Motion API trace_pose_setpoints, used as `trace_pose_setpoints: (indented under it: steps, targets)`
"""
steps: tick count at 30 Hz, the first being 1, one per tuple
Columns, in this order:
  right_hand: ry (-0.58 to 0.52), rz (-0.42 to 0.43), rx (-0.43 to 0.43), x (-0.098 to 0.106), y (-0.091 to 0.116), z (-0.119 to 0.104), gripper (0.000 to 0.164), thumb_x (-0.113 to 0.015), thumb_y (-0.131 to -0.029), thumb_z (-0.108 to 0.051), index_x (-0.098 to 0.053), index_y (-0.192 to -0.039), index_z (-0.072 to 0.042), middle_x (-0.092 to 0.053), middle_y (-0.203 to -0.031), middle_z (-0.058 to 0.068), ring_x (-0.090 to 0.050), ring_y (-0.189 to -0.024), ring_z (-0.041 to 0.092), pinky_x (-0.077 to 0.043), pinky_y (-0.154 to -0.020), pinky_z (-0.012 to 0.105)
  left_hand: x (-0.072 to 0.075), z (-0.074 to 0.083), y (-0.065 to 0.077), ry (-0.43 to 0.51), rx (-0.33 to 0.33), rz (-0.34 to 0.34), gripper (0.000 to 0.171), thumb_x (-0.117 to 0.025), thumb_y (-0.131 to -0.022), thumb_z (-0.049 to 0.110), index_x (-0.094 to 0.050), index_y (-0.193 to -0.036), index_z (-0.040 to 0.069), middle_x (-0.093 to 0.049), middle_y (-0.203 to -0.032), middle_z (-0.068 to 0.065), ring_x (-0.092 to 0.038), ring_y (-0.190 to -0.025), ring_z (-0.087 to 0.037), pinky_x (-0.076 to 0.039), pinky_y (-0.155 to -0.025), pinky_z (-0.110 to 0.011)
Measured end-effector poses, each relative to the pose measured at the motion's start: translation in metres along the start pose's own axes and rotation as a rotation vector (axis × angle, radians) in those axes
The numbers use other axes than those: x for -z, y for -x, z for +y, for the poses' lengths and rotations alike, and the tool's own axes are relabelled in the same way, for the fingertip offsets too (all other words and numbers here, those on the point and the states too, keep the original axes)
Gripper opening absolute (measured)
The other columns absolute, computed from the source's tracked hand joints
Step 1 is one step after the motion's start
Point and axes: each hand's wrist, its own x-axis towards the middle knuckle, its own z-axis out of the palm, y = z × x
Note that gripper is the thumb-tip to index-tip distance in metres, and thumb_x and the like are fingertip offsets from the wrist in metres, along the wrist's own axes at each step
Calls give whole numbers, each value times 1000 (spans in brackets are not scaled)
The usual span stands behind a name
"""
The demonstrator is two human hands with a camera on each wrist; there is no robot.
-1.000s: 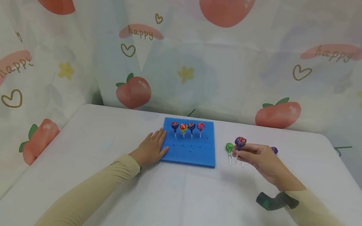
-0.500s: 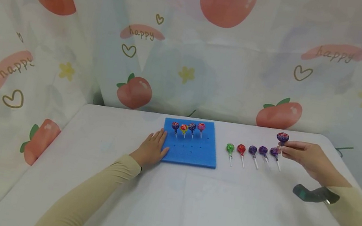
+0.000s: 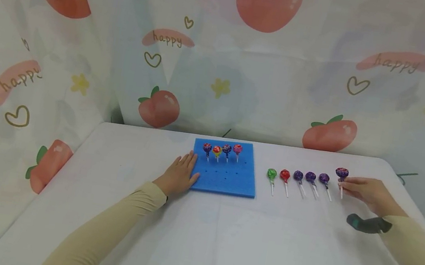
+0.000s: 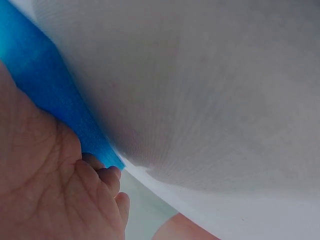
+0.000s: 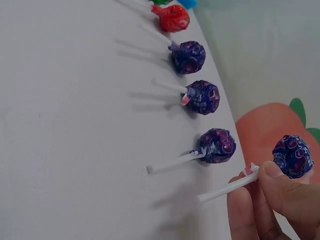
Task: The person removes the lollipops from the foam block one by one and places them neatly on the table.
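We have a purple lollipop [image 3: 342,174] pinched in the right hand [image 3: 369,192], thumb and fingers closed on the top of its stick, just under the candy. It stands nearly upright, candy up, just right of the rightmost lollipop [image 3: 325,178] in the row, and seems raised off the table [image 3: 210,244].

Our left hand [image 3: 176,176] grips nothing; its fingers lie out straight against the left side of the blue board [image 3: 237,183], which should steady it.

To handle this lollipop well, we would pinch lightly, tip the stick toward the near side to match its neighbours, and let go only once it rests. A low sideways sweep could roll the row.

The table's far edge runs just behind the candies, and the right edge is not far beyond our right hand. The broad near side looks the safer way in and out.
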Motion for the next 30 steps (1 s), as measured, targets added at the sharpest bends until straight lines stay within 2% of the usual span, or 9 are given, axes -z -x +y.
trace_pose_setpoints:
  steps: [3, 7, 10, 11, 15, 17, 18, 21, 30]
  targets:
    - [110, 15, -6, 1, -2, 7, 49, -59, -93, -14, -46, -124, 22, -66, -84, -22, -60, -77, -13, -52, -71, 11, 1, 0, 0, -9, 1, -8, 67, -36, -100, 40, -16, -149, -2, -17, -157, -18, -19, -145, -30, -18, -118, -44]
    - [212, 20, -59, 0, -7, 12, 59, -57, -94, -17, -35, -132, 22, -69, -92, -12, -60, -75, -13, -52, -71, 12, 0, 0, 0, -9, -1, 0, 67, -36, -100, 40, -17, -149, -2, -18, -156, -19, -19, -145, -30, -19, -118, -44]
    - [244, 28, -114, -1, -12, 13, 60, -57, -94, -19, -35, -133, 21, -72, -97, 9, -62, -75, -8, -53, -70, 14, 0, 0, 0, -8, -3, 1, 66, -35, -100, 39, -17, -149, -2, -18, -156, -19, -19, -145, -30, -19, -118, -44]
    - [262, 33, -135, -1, -13, 13, 61, -58, -93, -21, -36, -133, 20, -71, -98, 13, -62, -74, -7, -54, -78, 19, 0, 0, 0, -8, -4, 1, 66, -35, -100, 39, -17, -149, -2, -18, -156, -19, -19, -145, -30, -19, -118, -44]
    - [315, 65, -196, -1, -17, 15, 64, -62, -91, -27, -40, -131, 18, -70, -100, 18, -63, -74, -2, -52, -84, 29, 0, 0, 0, -3, -4, -3, 67, -35, -100, 40, -17, -149, -2, -18, -156, -19, -19, -146, -30, -19, -118, -45]
    - [342, 84, -207, -1, -19, 16, 64, -63, -90, -29, -43, -130, 17, -71, -97, 14, -62, -75, 2, -49, -88, 39, 0, 0, 0, -2, -4, -4, 67, -36, -100, 40, -17, -149, -2, -18, -156, -19, -18, -146, -30, -19, -118, -45]
    - [356, 94, -208, -1, -20, 17, 64, -65, -89, -30, -45, -128, 17, -71, -95, 13, -61, -74, 3, -48, -86, 36, 1, 0, 0, 0, -4, -5, 67, -36, -100, 40, -17, -149, -2, -18, -156, -19, -18, -146, -30, -19, -118, -45]
    - [410, 130, -199, -2, -21, 15, 62, -68, -86, -30, -51, -123, 17, -72, -90, 13, -59, -73, 8, -44, -84, 40, 2, 0, 0, -4, -1, -7, 67, -36, -100, 40, -17, -149, -2, -17, -156, -19, -18, -146, -29, -19, -118, -45]
    - [386, 163, -239, -3, -25, 13, 47, -63, -89, -16, -52, -119, 18, -69, -72, -3, -60, -65, 7, -45, -59, 17, 1, 1, 1, 4, 9, -4, 67, -36, -100, 40, -17, -149, -1, -17, -156, -18, -18, -146, -29, -19, -118, -45]
